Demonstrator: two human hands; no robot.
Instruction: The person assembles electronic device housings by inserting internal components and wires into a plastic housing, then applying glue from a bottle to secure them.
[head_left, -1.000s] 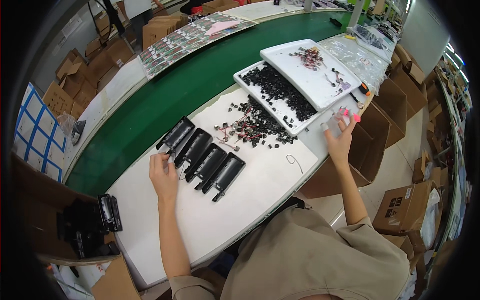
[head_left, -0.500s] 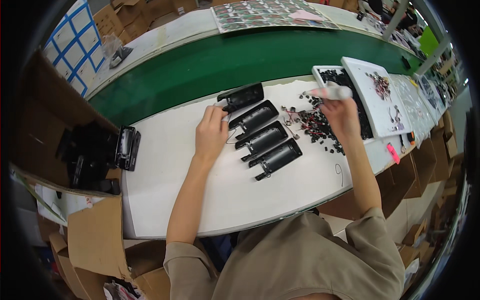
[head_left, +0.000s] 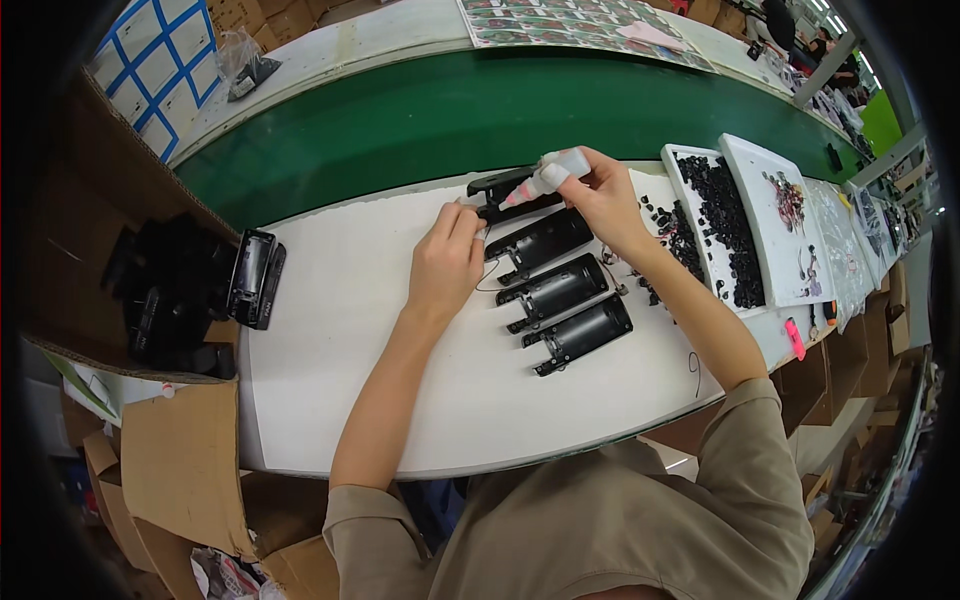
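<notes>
My right hand (head_left: pixel 607 207) grips a small squeeze bottle (head_left: pixel 568 164) with a clear body and a pinkish nozzle. Its tip points down and left at the near end of the farthest black plastic housing (head_left: pixel 487 186). At that same end, the fingers of my left hand (head_left: pixel 447 262) are pinched on the housing, partly covering it. Three similar open housings lie in a slanted row nearer to me: one (head_left: pixel 541 242) just below, a second (head_left: pixel 553 291), and the closest (head_left: pixel 580 334). Thin wire trails beside my left fingers.
Small black parts (head_left: pixel 682 240) lie loose right of the housings. Beyond them are a white tray (head_left: pixel 709 282) of black pieces and a white lid (head_left: pixel 745 190) with small wired parts. At left, a cardboard box (head_left: pixel 190 385) holds black housings. A green belt (head_left: pixel 400 130) runs behind.
My right hand has brought the bottle left from above the loose parts to the farthest housing. My left hand stays at that housing's end. The whole view has shifted slightly.
</notes>
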